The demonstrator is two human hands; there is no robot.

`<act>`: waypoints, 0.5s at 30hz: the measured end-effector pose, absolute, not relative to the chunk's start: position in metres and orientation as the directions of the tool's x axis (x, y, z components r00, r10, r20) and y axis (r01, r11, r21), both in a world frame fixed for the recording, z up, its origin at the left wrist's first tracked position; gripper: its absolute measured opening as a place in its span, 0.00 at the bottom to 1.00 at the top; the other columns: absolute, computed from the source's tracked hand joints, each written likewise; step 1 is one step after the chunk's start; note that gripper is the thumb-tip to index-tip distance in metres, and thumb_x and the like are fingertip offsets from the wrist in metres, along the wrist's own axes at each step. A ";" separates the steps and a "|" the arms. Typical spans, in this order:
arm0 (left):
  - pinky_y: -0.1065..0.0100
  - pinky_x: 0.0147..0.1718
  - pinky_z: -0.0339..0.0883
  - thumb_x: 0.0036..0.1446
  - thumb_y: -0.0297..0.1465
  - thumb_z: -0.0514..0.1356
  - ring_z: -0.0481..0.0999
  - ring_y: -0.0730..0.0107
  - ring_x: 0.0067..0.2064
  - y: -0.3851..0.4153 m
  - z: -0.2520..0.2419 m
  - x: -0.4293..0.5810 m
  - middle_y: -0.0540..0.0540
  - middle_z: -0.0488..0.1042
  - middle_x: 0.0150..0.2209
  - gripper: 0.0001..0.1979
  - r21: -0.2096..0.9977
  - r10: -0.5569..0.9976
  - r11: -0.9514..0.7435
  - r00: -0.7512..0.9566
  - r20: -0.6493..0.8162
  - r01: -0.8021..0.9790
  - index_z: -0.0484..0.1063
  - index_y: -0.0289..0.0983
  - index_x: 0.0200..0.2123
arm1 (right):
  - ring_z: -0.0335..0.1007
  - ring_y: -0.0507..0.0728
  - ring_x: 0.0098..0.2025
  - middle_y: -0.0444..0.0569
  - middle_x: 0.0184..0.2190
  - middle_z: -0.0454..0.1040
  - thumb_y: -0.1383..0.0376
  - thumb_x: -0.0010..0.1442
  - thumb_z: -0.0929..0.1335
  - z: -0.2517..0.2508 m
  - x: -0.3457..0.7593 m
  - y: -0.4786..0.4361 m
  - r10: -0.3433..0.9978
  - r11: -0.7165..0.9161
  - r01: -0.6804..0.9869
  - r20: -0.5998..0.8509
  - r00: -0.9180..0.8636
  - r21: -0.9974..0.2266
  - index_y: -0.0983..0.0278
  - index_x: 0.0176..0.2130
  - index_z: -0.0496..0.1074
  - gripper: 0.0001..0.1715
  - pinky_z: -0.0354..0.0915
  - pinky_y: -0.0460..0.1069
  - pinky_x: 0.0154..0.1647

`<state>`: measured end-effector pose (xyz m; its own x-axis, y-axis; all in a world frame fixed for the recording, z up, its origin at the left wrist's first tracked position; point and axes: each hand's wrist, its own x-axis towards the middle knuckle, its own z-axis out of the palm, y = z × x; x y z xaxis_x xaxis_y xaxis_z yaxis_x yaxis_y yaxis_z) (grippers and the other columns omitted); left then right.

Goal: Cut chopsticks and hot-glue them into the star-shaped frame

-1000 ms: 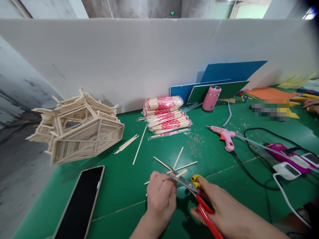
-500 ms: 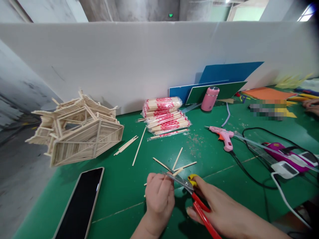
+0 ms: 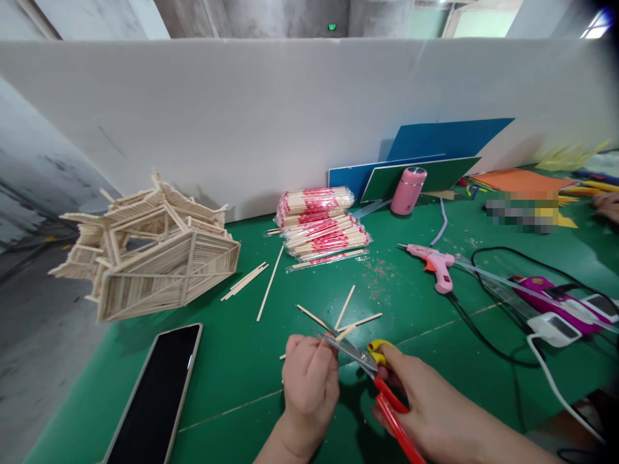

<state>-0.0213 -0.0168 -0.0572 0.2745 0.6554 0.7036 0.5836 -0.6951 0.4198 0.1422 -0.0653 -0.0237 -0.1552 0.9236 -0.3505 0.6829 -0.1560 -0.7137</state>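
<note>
My left hand (image 3: 309,380) is closed around a thin wooden stick (image 3: 346,333), whose end sticks out beside the scissor blades. My right hand (image 3: 420,393) grips scissors (image 3: 360,356) with red handles and a yellow part near the pivot. The blades lie partly apart at the stick, close to my left fingers. Just beyond them, short loose sticks (image 3: 360,322) rest on the green table (image 3: 242,367). More cut sticks (image 3: 246,281) lie further left, by a model building made of sticks (image 3: 149,270).
A phone (image 3: 155,399) lies front left. Wrapped stick bundles (image 3: 322,225) and a pink bottle (image 3: 409,191) stand towards the white partition (image 3: 217,116). At right are a pink glue gun (image 3: 435,265), cables, a purple power strip (image 3: 556,303) and another person's hand (image 3: 607,205).
My right hand and the scissor handles have shifted very slightly, with the fingers drawn a little closer to the handles. My left hand is almost still.
</note>
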 end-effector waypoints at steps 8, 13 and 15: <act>0.77 0.21 0.63 0.55 0.24 0.49 0.69 0.76 0.24 -0.008 -0.050 -0.023 0.50 0.70 0.23 0.10 0.768 0.809 -0.559 0.411 0.421 0.312 0.67 0.35 0.26 | 0.63 0.53 0.28 0.43 0.29 0.69 0.56 0.49 0.66 -0.026 0.156 -0.064 0.937 -0.131 0.742 -0.326 -0.124 -0.657 0.60 0.33 0.58 0.14 0.54 0.45 0.25; 0.73 0.25 0.62 0.53 0.21 0.49 0.67 0.74 0.25 -0.009 -0.053 -0.025 0.49 0.70 0.23 0.10 0.551 0.688 -0.724 0.381 0.618 0.414 0.66 0.35 0.24 | 0.62 0.52 0.28 0.41 0.28 0.69 0.52 0.49 0.66 -0.020 0.157 -0.063 0.900 -0.141 0.692 -0.383 -0.209 -0.708 0.59 0.37 0.58 0.19 0.56 0.44 0.27; 0.71 0.25 0.60 0.52 0.21 0.49 0.65 0.73 0.25 -0.011 -0.054 -0.025 0.48 0.70 0.22 0.10 0.512 0.666 -0.740 0.369 0.648 0.436 0.65 0.35 0.23 | 0.63 0.52 0.28 0.41 0.29 0.69 0.52 0.49 0.66 -0.018 0.156 -0.064 0.886 -0.159 0.675 -0.406 -0.225 -0.720 0.59 0.39 0.58 0.21 0.56 0.45 0.27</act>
<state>-0.0246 -0.0112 -0.0543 0.3691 0.6662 0.6480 0.4362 -0.7398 0.5122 0.1556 -0.0640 -0.0177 -0.2246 0.8856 -0.4065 0.6753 -0.1592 -0.7201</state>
